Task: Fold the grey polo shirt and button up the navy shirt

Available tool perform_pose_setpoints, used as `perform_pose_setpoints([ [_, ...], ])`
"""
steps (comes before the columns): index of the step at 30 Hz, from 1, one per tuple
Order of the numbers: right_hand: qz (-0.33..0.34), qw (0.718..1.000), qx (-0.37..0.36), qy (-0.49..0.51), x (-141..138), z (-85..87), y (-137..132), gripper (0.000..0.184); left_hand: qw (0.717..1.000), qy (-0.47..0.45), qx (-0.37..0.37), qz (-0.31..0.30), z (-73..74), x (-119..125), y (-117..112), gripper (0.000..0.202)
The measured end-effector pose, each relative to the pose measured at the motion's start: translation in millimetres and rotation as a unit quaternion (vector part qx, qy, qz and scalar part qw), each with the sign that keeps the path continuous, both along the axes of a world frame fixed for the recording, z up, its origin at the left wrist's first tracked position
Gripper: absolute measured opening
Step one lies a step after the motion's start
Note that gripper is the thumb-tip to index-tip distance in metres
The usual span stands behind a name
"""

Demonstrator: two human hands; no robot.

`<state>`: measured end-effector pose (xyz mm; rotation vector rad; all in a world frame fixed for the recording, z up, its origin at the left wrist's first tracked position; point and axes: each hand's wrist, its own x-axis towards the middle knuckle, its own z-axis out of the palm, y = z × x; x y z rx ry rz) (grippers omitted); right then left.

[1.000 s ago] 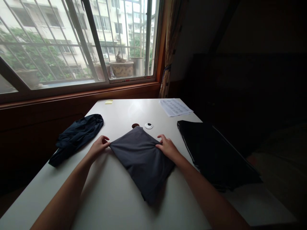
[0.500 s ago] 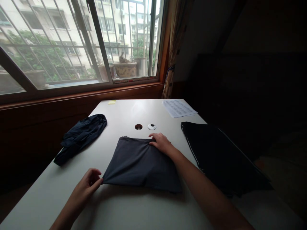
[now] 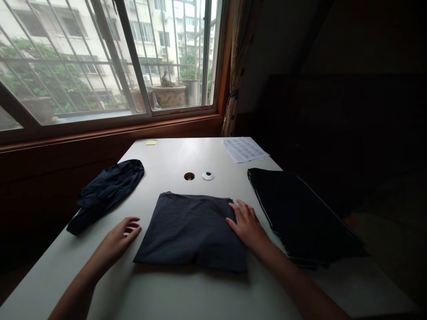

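Past our white table [image 3: 170, 155], far left, is a window [image 3: 140, 66]; the cloth [image 3: 193, 233] lies near, our left hand [image 3: 120, 236], fingers apart, beside it, our right hand [image 3: 247, 226] spread at its right edge.

The middle garment [image 3: 191, 233] was matt, lightly creased cloth. The counter [image 3: 163, 295] was smooth, with a soft sheen. The sheets [image 3: 245, 150] were paper; the sill [image 3: 113, 131], glossy-looking wood.

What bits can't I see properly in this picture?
All in the head view:
Writing on the papers: too small and blurred.
Underside of the gray cloth: hidden by its own top.
Palm of the right hand: hidden by the hand's back.
Inside of the round hole: too small and dark.
Rest of the left arm: cut off by the bottom edge.
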<state>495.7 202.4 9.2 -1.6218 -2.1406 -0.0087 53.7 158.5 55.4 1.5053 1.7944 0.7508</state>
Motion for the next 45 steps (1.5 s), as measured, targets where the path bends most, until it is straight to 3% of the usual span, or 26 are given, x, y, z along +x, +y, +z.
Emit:
perform_pose_setpoints([
  [6,-0.008,0.990,-0.050,0.134,2,3.3,-34,0.048,0.995,-0.090,-0.010,-0.044,1.4,21,54,0.070],
  [11,-0.063,0.936,-0.166,0.304,-9,11.5,-46,0.057,0.981,-0.184,-0.066,-0.004,-6.7,28,85,0.075],
  [15,-0.085,0.943,-0.158,0.281,-13,19.1,-52,0.065,0.975,-0.206,-0.085,0.012,-1.5,31,93,0.079],
  [21,-0.098,0.948,-0.241,0.182,-17,30.2,-63,0.064,0.984,-0.156,-0.083,-0.026,2.2,38,104,0.082],
  [26,-0.070,0.934,-0.251,0.245,-19,29.5,-66,0.061,0.993,-0.107,-0.032,-0.037,-5.9,45,117,0.077],
  [30,-0.064,0.905,-0.255,0.336,-26,27.4,-67,0.061,0.994,-0.097,-0.025,-0.030,-5.3,50,116,0.074],
  [35,-0.065,0.860,-0.245,0.442,-40,19.7,-69,0.060,0.973,-0.220,-0.051,-0.045,-1.1,57,110,0.076],
  [39,-0.073,0.802,-0.269,0.529,-40,20.2,-65,0.071,0.958,-0.275,-0.042,-0.063,-2.5,64,110,0.076],
  [45,-0.065,0.709,-0.327,0.621,-26,37.3,-66,0.077,0.944,-0.315,0.009,-0.102,-4.5,81,117,0.075],
])
